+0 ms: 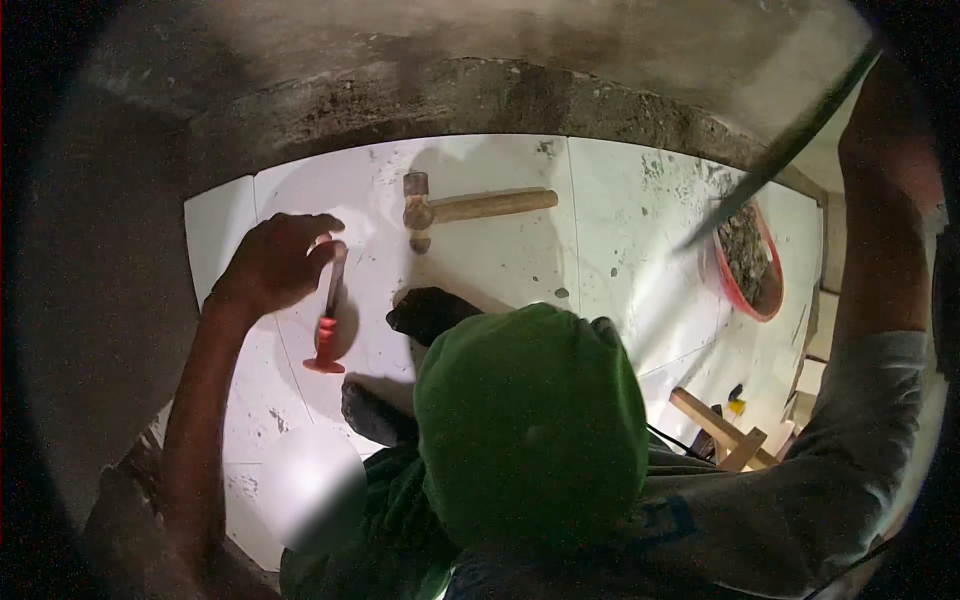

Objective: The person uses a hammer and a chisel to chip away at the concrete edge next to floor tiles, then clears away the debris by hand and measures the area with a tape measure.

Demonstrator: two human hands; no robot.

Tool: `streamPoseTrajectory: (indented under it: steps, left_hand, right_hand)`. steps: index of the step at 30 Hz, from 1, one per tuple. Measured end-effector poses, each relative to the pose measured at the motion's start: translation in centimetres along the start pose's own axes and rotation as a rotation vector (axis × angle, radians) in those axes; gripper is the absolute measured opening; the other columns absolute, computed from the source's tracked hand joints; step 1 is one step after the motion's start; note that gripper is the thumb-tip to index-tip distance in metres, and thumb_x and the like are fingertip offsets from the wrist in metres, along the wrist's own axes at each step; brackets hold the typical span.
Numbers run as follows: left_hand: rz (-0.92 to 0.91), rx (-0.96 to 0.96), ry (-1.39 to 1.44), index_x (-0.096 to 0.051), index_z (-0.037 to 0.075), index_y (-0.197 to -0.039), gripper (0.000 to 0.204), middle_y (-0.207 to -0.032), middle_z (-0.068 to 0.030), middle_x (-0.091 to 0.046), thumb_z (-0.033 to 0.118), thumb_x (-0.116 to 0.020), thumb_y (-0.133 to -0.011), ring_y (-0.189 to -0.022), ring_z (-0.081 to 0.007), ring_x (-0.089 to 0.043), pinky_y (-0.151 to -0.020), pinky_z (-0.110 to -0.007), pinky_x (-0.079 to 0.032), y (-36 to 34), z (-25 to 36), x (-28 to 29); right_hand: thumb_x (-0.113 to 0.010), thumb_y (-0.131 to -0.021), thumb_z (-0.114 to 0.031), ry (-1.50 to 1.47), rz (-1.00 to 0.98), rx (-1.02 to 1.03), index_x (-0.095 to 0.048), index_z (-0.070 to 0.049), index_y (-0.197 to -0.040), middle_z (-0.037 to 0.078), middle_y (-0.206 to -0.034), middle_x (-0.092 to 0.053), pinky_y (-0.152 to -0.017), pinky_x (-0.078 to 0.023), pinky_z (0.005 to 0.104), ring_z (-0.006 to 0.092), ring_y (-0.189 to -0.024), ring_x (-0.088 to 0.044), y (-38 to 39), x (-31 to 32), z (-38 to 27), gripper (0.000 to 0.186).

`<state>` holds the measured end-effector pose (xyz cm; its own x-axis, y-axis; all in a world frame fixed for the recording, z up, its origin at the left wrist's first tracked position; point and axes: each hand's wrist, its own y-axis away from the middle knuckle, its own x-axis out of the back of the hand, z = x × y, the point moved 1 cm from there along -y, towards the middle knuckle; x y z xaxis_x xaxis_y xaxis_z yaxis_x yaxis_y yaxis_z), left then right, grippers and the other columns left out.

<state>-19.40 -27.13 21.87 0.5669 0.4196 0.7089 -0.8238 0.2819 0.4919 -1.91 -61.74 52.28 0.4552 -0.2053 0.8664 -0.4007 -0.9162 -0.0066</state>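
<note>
At the left, my left hand (287, 262) has its fingers curled round the upper end of a chisel (326, 340). The chisel has a metal shaft and a red grip with a flared hand guard, pointing toward me over the white floor tiles (480, 260). Farther off and to the right lies a hammer (485, 206) with a wooden handle and a dark metal head, touched by neither hand. My right arm (880, 260) is raised along the right rim; its hand sinks into the dark edge, so its fingers do not show. Beside it, a long dark bar (790, 145) slants down, blurred at its lower end.
A red basin (764, 300) of grey rubble or mortar stands at the right. Joined wooden pieces (725, 430) lie nearer me. A rough grey wall (480, 100) borders the tiles. Two dark-covered feet (435, 312) and a rounded green cloth shape (530, 430) block the lower middle.
</note>
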Motion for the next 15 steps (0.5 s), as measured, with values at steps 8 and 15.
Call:
streamPoseTrajectory:
  steps: [8,15]
  left_hand:
    - [0.334,-0.303,-0.256,-0.056,0.011,-0.145,0.07,-0.153,-0.0222,-0.047,0.047,-0.075,-0.088,-0.143,-0.0419,-0.043,-0.115,-0.056,-0.037,-11.0,3.5,-13.5]
    - [0.519,-0.144,-0.112,-0.059,0.009,-0.141,0.057,-0.159,-0.0178,-0.042,0.011,-0.068,-0.085,-0.147,-0.0438,-0.034,-0.115,-0.058,-0.035,-12.4,5.0,-18.1]
  right_hand:
    - [-0.046,-0.11,-0.05,-0.184,-0.114,-0.191,-0.066,-0.003,-0.117,0.004,-0.075,-0.064,-0.06,-0.053,0.0302,0.0118,-0.065,-0.064,-3.6,-2.9,2.1,0.052]
    - [-0.053,-0.111,-0.019,-0.757,0.073,-0.597,-0.065,-0.008,-0.106,-0.001,-0.061,-0.058,-0.04,-0.038,0.0228,0.0063,-0.044,-0.05,0.6,-22.1,6.9,0.017]
